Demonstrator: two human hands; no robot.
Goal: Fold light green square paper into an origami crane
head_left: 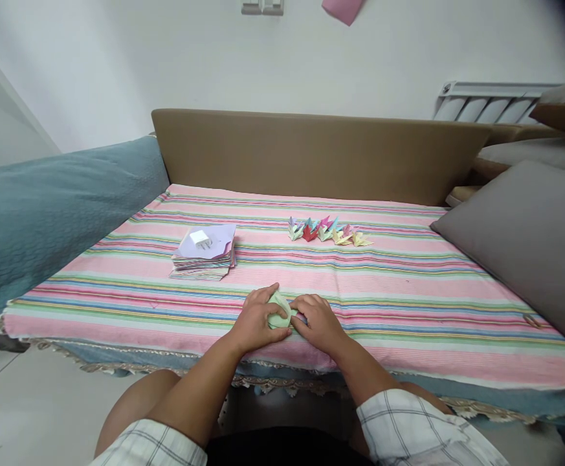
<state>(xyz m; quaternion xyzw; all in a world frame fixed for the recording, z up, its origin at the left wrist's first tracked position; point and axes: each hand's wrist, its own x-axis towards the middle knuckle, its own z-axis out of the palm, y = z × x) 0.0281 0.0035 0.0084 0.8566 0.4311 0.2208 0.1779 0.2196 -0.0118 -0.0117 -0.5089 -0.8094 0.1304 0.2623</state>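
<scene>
A pale green sheet of folding paper [282, 307], partly folded and curved, is held just above the striped cloth near its front edge. My left hand [259, 318] grips it from the left, its thumb and fingers around the paper. From the right, my right hand [317, 321] pinches the paper's right edge between thumb and fingers. The fingers hide parts of the folds. Beyond my hands, several small folded paper cranes [328, 232] in various colours stand in a close group.
A stack of coloured paper [204, 265] lies at the left with a white plug adapter [200, 239] on top. The striped cloth [398, 285] covers the sofa seat. A grey cushion [529, 233] is on the right, a blue-covered armrest [68, 200] on the left, a brown backrest [311, 155] behind.
</scene>
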